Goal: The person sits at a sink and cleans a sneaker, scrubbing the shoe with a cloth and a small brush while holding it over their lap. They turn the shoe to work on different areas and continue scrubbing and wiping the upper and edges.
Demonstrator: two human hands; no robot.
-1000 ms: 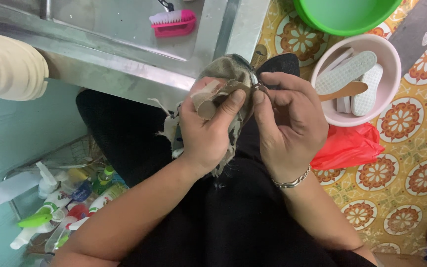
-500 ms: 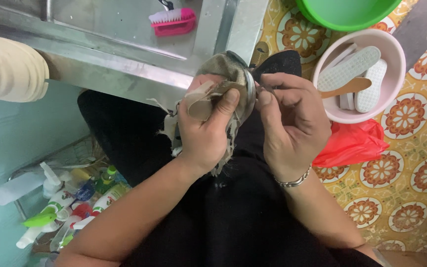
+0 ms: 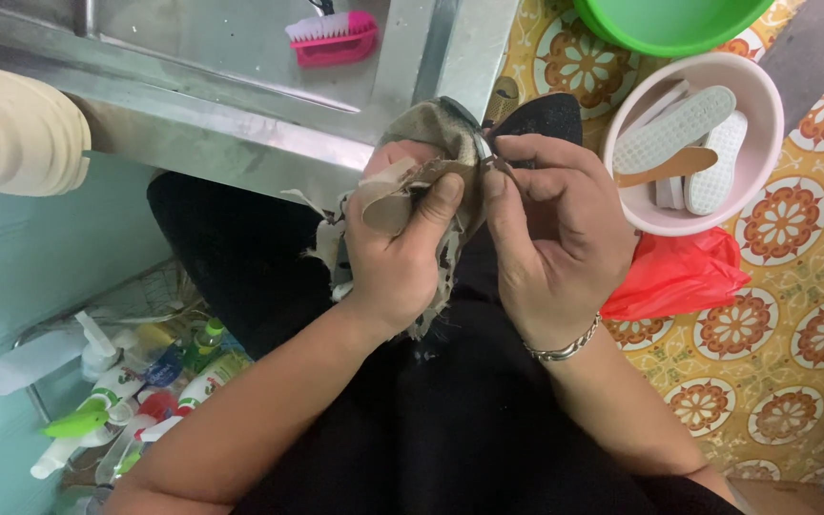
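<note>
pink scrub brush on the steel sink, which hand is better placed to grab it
Left, probably. The left hand lies on the brush's side; the right hand would have to cross over. Both hands grip the frayed cloth now.

This looks like a home washing corner set up for cleaning shoes. At the far side stands a stainless steel wash basin (image 3: 240, 86) with a pink scrubbing brush (image 3: 334, 36) in it, and at the near left a wire rack of plastic cleaning bottles (image 3: 126, 391). On the right, patterned orange floor tiles (image 3: 793, 334) carry a green plastic tub (image 3: 669, 24) and a pink plastic bowl (image 3: 765, 105) holding white shoe soles (image 3: 674, 129).
</note>
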